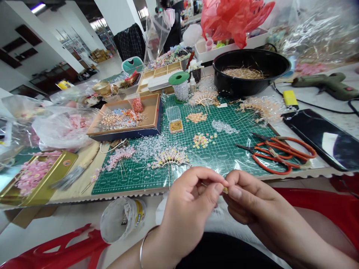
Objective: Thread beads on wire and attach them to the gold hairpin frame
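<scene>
My left hand (190, 205) and my right hand (252, 201) meet in front of the mat's near edge, both in a closed pinch. A small yellow bead (225, 190) shows between their fingertips, mostly covered. Any thin wire there is too fine to make out. Just beyond my left hand lies a beaded hair comb (170, 158) with pale flowers and long prongs. Pastel flower beads (203, 140) form a loose pile on the green cutting mat (224, 158). Clear beads (151, 147) are scattered to the left, beside a pink beaded hairpin (120, 157).
Orange-handled pliers and scissors (280, 153) lie at right, near a black phone (325, 138) and a glue gun (328, 84). Behind stand a black basin (249, 84), a wire spool (179, 86) and a clear box of gold beads (176, 126). A cardboard box (153, 112) sits at left.
</scene>
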Demonstrator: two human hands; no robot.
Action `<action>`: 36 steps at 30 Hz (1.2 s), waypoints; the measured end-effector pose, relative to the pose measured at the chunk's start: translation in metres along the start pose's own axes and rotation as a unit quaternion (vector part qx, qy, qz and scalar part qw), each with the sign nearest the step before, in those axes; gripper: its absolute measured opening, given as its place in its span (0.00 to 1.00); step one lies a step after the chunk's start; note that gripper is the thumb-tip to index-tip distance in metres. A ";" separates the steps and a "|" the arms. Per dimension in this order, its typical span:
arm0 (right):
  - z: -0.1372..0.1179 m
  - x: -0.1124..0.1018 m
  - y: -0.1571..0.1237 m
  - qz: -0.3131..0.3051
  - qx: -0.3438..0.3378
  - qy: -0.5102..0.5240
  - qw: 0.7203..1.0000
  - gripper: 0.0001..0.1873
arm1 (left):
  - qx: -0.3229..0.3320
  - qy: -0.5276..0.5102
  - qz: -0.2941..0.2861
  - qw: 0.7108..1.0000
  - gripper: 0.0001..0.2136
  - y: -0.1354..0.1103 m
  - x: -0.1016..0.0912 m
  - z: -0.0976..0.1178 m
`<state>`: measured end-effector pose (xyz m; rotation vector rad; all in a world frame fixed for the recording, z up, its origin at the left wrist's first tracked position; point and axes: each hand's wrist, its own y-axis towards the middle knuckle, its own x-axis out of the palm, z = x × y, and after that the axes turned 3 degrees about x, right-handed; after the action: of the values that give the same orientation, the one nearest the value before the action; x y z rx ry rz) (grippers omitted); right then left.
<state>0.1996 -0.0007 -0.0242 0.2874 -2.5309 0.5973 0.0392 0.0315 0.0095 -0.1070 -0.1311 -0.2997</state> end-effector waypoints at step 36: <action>-0.012 -0.040 0.034 0.035 -0.021 -0.077 0.996 0.15 | 0.295 0.451 -0.237 0.808 0.07 0.066 -0.004 0.023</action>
<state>0.2281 0.0384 -0.0481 0.2396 -2.7081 0.5661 0.0530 0.0977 0.0259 0.7079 0.7174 -0.7683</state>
